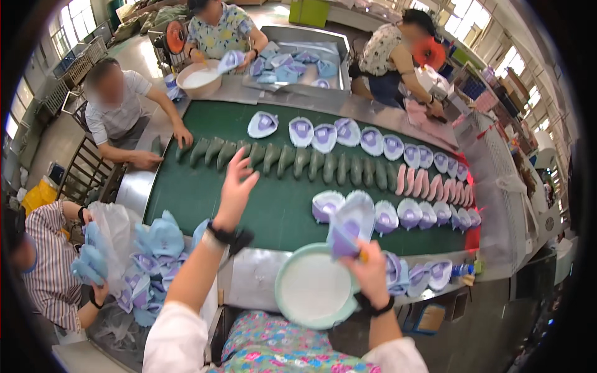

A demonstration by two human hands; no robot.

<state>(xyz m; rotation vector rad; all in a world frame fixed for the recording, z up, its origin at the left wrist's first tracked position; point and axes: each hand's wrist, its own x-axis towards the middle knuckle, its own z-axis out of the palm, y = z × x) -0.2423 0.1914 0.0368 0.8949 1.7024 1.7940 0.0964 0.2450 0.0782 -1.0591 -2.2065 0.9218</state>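
Note:
My left hand (235, 193) is raised over the green conveyor belt (273, 214), its fingers apart and nothing in them. My right hand (368, 276) is closed on a purple and pale-blue shoe upper (353, 217), held tilted above the belt's near edge. A short yellow handle (363, 255), perhaps a brush's, shows at the same fingers; its other end is hidden. Just left of that hand stands a pale green basin (281, 278) of white liquid. Dark green shoe lasts (300, 163) line the belt's middle, with pink shoe-shaped pieces (425, 184) farther right.
Shoe uppers lie in rows along the belt's far side (324, 137) and near side (409, 212). More uppers (163, 236) are heaped at left. Co-workers sit at left and across the belt; one handles an upper beside a pink basin (199, 87). A metal guard (504, 211) borders the right.

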